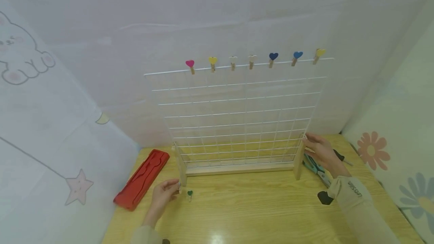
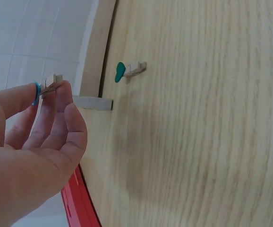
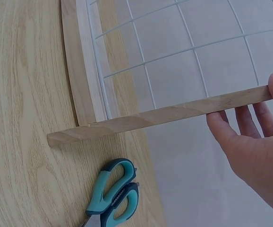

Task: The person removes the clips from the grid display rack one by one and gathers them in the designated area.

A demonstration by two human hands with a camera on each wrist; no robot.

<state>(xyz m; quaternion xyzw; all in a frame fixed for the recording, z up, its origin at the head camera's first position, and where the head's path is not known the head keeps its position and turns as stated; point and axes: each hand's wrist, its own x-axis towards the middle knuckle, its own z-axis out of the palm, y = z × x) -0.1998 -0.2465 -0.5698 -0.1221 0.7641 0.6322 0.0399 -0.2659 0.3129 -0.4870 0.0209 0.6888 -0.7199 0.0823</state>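
Observation:
My left hand (image 1: 163, 197) pinches a small wooden clothespin (image 2: 50, 84) with a blue heart between thumb and fingers, close to the left foot of a wooden stand (image 1: 237, 169). On the table beside it lies another clothespin (image 2: 121, 72), bearing a green heart. The stand carries an upright white wire grid (image 1: 245, 112). Along the grid's top wire sit several heart clothespins, among them a pink one (image 1: 190, 64), a dark blue one (image 1: 273, 57) and a yellow one (image 1: 319, 53). At the right, my right hand (image 1: 322, 151) grips the stand's wooden side post (image 3: 165, 115) near its top.
A red tray (image 1: 141, 180) with moulded hollows lies left of the stand. Teal-handled scissors (image 3: 110, 194) lie right of it, near a black-handled tool (image 1: 339, 155) and a black flat piece (image 1: 324, 197). Printed cloth walls surround the wooden table (image 1: 244, 206).

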